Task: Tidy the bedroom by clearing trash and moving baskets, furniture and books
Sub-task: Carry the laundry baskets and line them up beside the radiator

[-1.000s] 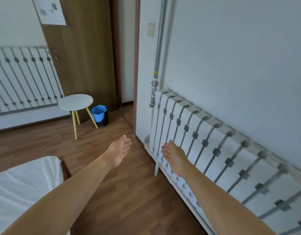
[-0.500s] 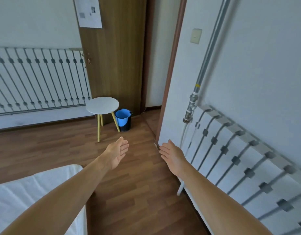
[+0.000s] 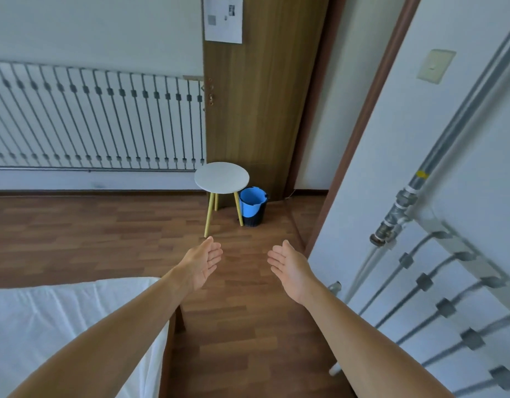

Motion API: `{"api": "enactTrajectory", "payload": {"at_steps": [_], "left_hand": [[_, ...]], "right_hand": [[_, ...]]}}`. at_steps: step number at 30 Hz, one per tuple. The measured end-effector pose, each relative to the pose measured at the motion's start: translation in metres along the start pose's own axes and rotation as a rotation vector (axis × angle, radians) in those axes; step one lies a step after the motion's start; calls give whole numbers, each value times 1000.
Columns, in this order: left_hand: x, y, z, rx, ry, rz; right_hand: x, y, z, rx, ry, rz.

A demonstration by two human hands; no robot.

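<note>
- While both arms reach forward over the brown wood-plank floor [image 3: 248, 326], the left hand [image 3: 203, 264] and right hand [image 3: 289, 267] hover mid-frame, empty, with palms facing each other.
- The fingers of each hand lie straight and close together, a pose that seems ready to take something by its two sides.
- The small round white table with yellow wooden legs [image 3: 221, 177] stands above them in the frame, well apart. It is probably the furniture to move.
- A blue plastic bucket [image 3: 252, 201] sits just right of the table, by the brown wooden door [image 3: 262, 96].
- A white-sheeted bed [image 3: 61, 311] fills the lower left.

Bucket [image 3: 252, 206] right of stool [image 3: 221, 178]
</note>
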State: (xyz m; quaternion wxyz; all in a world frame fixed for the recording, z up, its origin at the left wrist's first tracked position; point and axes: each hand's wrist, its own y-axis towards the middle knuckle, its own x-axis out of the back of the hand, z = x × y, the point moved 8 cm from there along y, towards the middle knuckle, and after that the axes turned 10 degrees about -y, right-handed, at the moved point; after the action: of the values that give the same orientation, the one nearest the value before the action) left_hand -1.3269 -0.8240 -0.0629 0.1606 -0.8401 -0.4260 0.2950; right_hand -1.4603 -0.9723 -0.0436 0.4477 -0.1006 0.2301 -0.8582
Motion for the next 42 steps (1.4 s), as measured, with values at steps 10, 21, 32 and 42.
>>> {"api": "enactTrajectory", "payload": {"at_steps": [10,21,32,42], "left_hand": [[-38,79,-71,-123,-74,-103],[-18,136,-90,-152,-137,-246],[36,224,-148,-172,-197,-314],[123,304,-265,-237,-280,-347]], "right_hand": [[22,107,86,37,-44,120],[4,198,106,-25,-77,262],[-61,302,150,-19,-121,332],[-189,415,239,50,-233,403]]}}
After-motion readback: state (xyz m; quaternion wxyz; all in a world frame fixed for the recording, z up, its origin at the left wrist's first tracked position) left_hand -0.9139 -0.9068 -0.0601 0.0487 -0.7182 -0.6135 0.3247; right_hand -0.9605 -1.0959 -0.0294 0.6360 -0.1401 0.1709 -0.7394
